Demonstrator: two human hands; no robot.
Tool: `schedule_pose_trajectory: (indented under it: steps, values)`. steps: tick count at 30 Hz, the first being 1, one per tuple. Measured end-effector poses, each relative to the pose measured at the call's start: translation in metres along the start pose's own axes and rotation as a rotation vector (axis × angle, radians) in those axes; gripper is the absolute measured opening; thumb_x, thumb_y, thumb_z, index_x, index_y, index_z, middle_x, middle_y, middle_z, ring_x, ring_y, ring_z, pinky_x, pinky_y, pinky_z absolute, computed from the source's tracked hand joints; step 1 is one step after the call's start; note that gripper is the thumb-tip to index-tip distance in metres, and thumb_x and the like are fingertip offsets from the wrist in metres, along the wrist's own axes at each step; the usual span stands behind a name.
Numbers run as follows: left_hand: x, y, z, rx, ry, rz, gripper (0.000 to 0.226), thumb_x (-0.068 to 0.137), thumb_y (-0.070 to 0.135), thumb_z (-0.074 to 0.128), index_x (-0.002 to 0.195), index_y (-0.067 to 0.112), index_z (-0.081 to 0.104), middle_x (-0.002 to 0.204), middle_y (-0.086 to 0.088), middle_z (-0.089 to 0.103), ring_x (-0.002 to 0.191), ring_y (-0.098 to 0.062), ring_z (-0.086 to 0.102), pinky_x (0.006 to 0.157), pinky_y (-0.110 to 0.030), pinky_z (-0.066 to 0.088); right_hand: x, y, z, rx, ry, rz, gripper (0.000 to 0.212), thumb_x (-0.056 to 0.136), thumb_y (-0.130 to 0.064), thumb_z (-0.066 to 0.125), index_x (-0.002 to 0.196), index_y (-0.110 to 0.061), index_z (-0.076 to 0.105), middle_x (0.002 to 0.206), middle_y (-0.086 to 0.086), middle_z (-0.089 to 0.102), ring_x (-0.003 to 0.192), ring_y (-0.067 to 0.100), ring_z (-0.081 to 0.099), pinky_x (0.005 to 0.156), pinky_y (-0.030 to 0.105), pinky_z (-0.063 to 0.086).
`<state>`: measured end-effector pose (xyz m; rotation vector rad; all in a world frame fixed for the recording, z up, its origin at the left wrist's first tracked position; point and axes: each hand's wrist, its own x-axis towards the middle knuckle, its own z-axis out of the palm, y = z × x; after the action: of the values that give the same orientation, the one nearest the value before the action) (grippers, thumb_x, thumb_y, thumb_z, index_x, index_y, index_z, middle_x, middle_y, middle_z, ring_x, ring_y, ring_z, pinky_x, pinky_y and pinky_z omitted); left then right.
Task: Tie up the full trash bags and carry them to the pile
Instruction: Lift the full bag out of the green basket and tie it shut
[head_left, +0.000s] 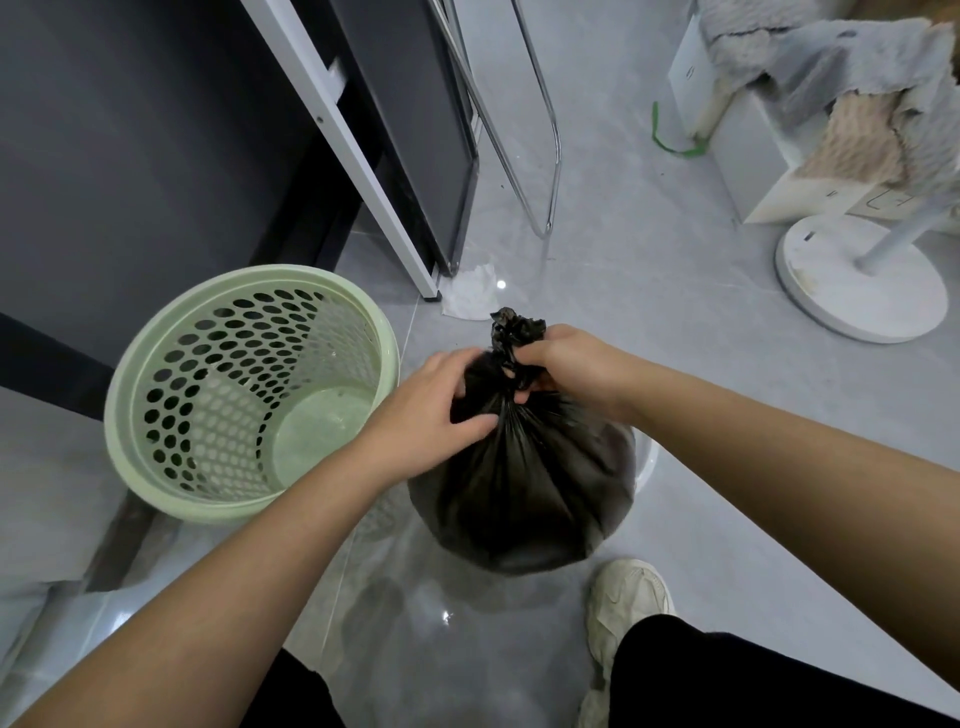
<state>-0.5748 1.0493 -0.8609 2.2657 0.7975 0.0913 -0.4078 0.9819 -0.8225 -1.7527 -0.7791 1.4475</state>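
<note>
While gathered (tightly), bag neck within right hand

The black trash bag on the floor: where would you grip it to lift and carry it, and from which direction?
Grip the black trash bag at its gathered neck, coming from above. The plastic is bunched into a narrow twist there, where the right hand is closed round it and the left hand rests just below. The body beneath is wide, rounded and slack, probably poor to hold.
</note>
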Motion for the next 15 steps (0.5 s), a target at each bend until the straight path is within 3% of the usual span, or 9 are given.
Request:
schedule_pose_trajectory:
  steps: [2, 5, 8, 10, 13, 15]
  values:
    - [0.003, -0.001, 0.004, 0.022, -0.022, 0.005, 0.068, 0.077, 0.045, 0.067, 0.136, 0.034, 0.036, 0.108, 0.009, 0.042, 0.094, -0.006, 0.046, 0.085, -0.028, 0.043, -0.002, -0.002, 0.000, -0.036, -0.044, -0.022, 0.028, 0.094, -0.005, 0.044, 0.071, -0.007, 0.060, 0.057, -0.002, 0.064, 0.055, 0.013, 0.058, 0.061, 0.020, 0.051]
    - [0.010, -0.008, 0.015, -0.073, 0.015, 0.052, 0.030, 0.071, 0.045, 0.069, 0.098, 0.041, 0.057, 0.097, 0.005, 0.046, 0.094, -0.011, 0.050, 0.084, -0.030, 0.044, -0.003, 0.000, -0.001, -0.070, -0.092, -0.039, 0.029, 0.096, -0.006, 0.044, 0.072, -0.010, 0.061, 0.057, -0.005, 0.065, 0.059, 0.011, 0.060, 0.064, 0.017, 0.052]
    - [0.020, -0.015, 0.027, -0.148, 0.037, 0.048, 0.015, 0.077, 0.029, 0.071, 0.092, 0.026, 0.070, 0.086, 0.011, 0.051, 0.084, -0.004, 0.053, 0.077, -0.023, 0.041, 0.003, 0.011, -0.003, -0.076, -0.109, -0.055, 0.024, 0.097, -0.010, 0.046, 0.081, -0.007, 0.063, 0.080, 0.010, 0.067, 0.080, 0.023, 0.063, 0.088, 0.031, 0.053]
    - [0.027, -0.018, 0.035, -0.201, 0.031, 0.020, 0.007, 0.080, 0.015, 0.069, 0.086, 0.018, 0.072, 0.083, 0.009, 0.057, 0.084, -0.008, 0.057, 0.077, -0.022, 0.043, 0.013, 0.025, -0.005, -0.061, -0.086, -0.050, 0.021, 0.097, -0.013, 0.048, 0.086, -0.005, 0.064, 0.092, 0.016, 0.067, 0.085, 0.027, 0.063, 0.098, 0.039, 0.049]
    - [0.037, -0.025, 0.050, -0.259, -0.012, -0.040, 0.025, 0.082, 0.004, 0.063, 0.069, 0.025, 0.060, 0.075, 0.013, 0.055, 0.083, -0.013, 0.056, 0.074, -0.019, 0.040, 0.032, 0.050, -0.006, 0.078, -0.026, -0.003, 0.016, 0.096, -0.014, 0.051, 0.093, -0.004, 0.063, 0.098, 0.016, 0.067, 0.084, 0.029, 0.062, 0.101, 0.043, 0.047]
    - [0.040, -0.033, 0.064, -0.329, -0.037, -0.119, 0.026, 0.083, 0.000, 0.061, 0.070, 0.023, 0.062, 0.079, 0.010, 0.061, 0.086, -0.016, 0.059, 0.078, -0.020, 0.043, 0.043, 0.066, -0.004, 0.180, 0.004, 0.005, 0.012, 0.095, -0.012, 0.053, 0.097, -0.004, 0.062, 0.093, 0.012, 0.067, 0.078, 0.023, 0.063, 0.093, 0.037, 0.052]
